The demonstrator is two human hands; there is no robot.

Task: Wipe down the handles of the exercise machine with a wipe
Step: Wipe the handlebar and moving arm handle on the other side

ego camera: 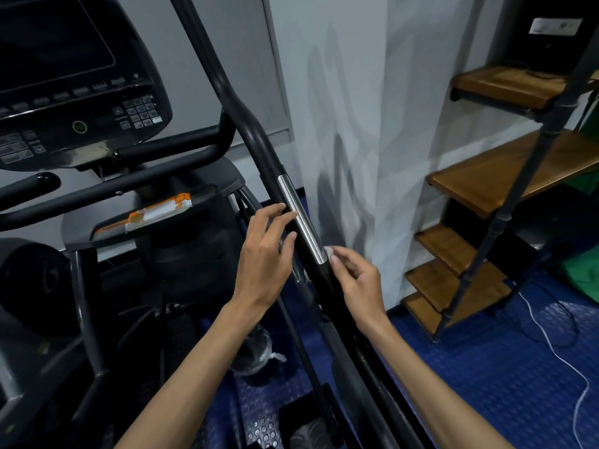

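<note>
i'm partway along the long black tubular handle [256, 137] on the right side of the exercise machine, at the stretch where a polished silver metal sleeve [301, 218] wraps the bar. my right hand [359, 286] sits just below the lower end of that sleeve, thumb and fingers curled in a pinch around a small crumpled white wipe [329, 252], of which only a pale corner peeks out against the bar. my left hand [269, 251] is on the other side of the handle, fingers loosely spread and half bent, tips touching or almost touching the silver sleeve, holding nothing; i can't tell whether it truly steadies the bar.

so the step in hand looks like wiping this handle, somewhere in the middle of the job. next i'd judge the wipe needs to wrap further round the tube and run up over the silver part, with my left fingers out of its path. the orange and white wipe packet [158, 212] lies on the machine's grey ledge, well to the left, should this wipe dry out.
</note>
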